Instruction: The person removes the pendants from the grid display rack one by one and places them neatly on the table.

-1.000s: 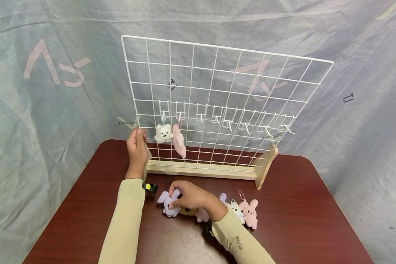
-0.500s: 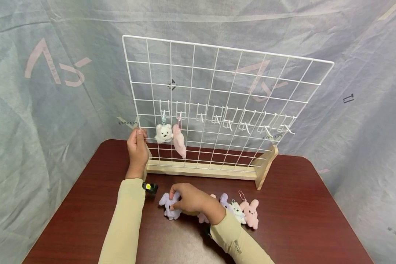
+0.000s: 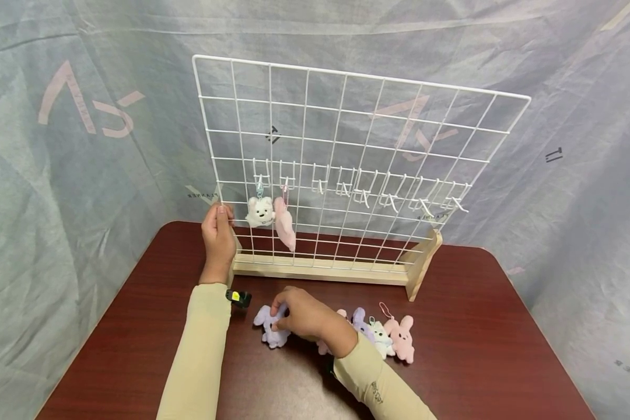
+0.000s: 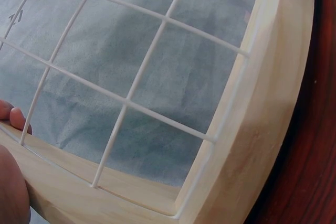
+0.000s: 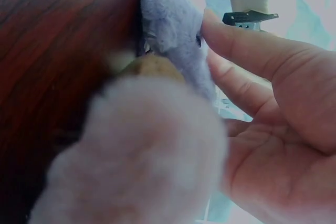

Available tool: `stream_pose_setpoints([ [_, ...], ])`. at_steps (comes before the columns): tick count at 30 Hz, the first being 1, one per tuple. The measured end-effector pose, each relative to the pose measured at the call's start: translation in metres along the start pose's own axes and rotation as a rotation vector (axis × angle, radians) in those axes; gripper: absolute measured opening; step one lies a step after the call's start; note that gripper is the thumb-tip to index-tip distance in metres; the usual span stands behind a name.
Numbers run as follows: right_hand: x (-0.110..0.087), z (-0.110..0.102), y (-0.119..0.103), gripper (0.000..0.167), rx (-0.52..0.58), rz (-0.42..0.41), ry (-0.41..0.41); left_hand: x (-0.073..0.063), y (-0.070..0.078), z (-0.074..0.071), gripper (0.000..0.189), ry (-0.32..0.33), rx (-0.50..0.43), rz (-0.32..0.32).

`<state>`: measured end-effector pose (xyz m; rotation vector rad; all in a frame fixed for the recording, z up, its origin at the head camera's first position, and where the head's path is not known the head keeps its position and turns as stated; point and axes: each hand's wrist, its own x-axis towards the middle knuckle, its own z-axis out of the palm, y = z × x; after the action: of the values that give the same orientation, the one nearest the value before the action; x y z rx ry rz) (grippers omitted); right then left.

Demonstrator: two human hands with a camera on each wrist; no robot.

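Observation:
My left hand (image 3: 218, 236) grips the left edge of a white wire grid rack (image 3: 346, 74), low down near its wooden stand (image 4: 262, 119). My right hand (image 3: 310, 318) is over the table, its thumb and fingers pinching a lavender bunny plush keychain (image 3: 272, 337). The right wrist view has the thumb against the bunny plush (image 5: 173, 14), with a blurred pink plush (image 5: 142, 145) and a brownish one (image 5: 155, 66) in front. Two plush keychains hang on the rack's left hooks: a white bear (image 3: 261, 211) and a pink one (image 3: 284, 224) turned sideways.
Right of my right wrist lie a second lavender plush (image 3: 361, 321), a white plush (image 3: 381, 341) and a pink bunny plush (image 3: 403, 338) with a strap. Several bare hooks (image 3: 391, 201) stick out along the rack. Grey cloth (image 3: 583, 233) surrounds the dark red table (image 3: 478, 338).
The lavender bunny plush and my right hand have shifted slightly. The brownish plush beside it is now hidden behind my right hand in the head view. My left hand stays on the rack.

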<state>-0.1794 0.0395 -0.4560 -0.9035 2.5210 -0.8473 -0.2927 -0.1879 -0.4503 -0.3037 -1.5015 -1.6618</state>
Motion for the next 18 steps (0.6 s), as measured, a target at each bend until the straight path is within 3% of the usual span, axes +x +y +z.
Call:
stream_pose_setpoints([
  [18, -0.0026, -0.0025, -0.0062, 0.009, -0.072, 0.033, -0.002, 0.0005, 0.0016, -0.0003, 0.041, -0.011, -0.014, 0.023],
])
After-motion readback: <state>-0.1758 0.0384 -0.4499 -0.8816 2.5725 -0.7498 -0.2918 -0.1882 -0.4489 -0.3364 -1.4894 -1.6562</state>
